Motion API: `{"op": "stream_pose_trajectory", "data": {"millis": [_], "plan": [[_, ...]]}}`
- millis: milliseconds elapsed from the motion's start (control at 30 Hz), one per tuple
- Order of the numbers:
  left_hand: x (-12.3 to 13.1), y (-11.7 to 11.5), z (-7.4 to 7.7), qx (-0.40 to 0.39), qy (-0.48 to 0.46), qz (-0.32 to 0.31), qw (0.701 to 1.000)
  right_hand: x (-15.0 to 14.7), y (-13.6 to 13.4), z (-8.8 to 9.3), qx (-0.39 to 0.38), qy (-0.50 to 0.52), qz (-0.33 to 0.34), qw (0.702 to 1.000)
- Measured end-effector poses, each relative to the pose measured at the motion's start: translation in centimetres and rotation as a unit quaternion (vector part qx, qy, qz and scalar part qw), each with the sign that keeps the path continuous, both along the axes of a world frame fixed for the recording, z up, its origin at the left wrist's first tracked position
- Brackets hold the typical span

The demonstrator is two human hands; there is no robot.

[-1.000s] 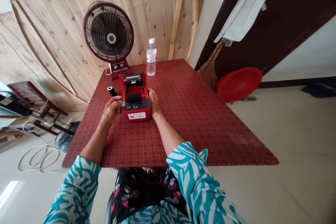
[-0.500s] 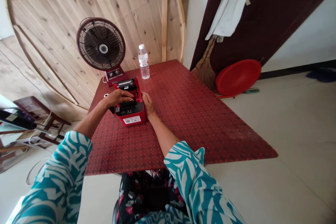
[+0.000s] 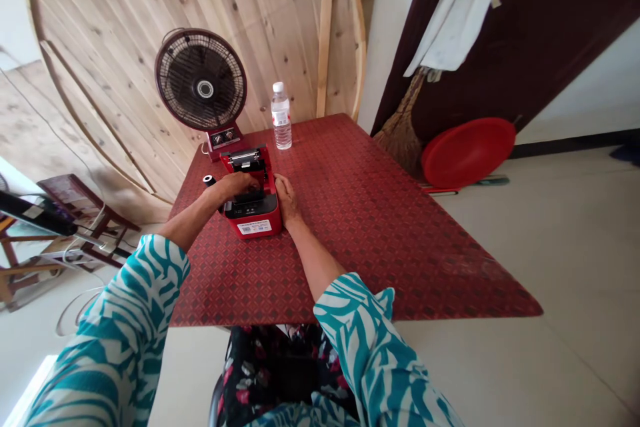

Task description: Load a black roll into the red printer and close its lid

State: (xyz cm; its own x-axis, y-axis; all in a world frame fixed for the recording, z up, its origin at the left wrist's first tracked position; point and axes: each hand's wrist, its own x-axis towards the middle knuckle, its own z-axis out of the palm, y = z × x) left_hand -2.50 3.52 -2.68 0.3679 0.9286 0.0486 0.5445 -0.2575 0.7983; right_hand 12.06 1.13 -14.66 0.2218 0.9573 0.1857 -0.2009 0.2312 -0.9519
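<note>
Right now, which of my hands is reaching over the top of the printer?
Your left hand, over the red printer; your right hand only rests against the printer's side.

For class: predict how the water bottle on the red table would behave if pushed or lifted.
The bottle is tall and narrow, so it would probably tip if pushed high. It looks nearly full, so it likely feels heavy for its size. Its thin-looking plastic may give under a firm grip.
</note>
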Motion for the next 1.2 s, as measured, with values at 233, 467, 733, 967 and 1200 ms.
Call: {"op": "stream_pose_trajectory", "data": {"millis": [233, 467, 733, 967, 1200], "plan": [[-0.5, -2.0, 1.1, 0.089, 0.126, -0.052, 0.987, 0.2, -0.2, -0.1, 0.001, -0.005, 0.001, 1.0], [-1.6, -2.6, 1.2, 0.126, 0.123, -0.075, 0.982, 0.3, -0.2, -0.2, 0.005, -0.01, 0.005, 1.0], [-0.4, -2.8, 2.8, 0.13, 0.168, 0.01, 0.977, 0.2, 0.2, -0.6, 0.014, 0.008, 0.007, 1.0], [-5.7, -5.4, 3.5, 0.183, -0.08, 0.125, 0.972, 0.0, 0.7, -1.4, 0.012, 0.017, 0.009, 1.0], [-12.8, -8.8, -3.5, 0.057, -0.247, 0.299, 0.92, 0.4, -0.1, -0.5, 0.009, 0.005, 0.014, 1.0]]}}
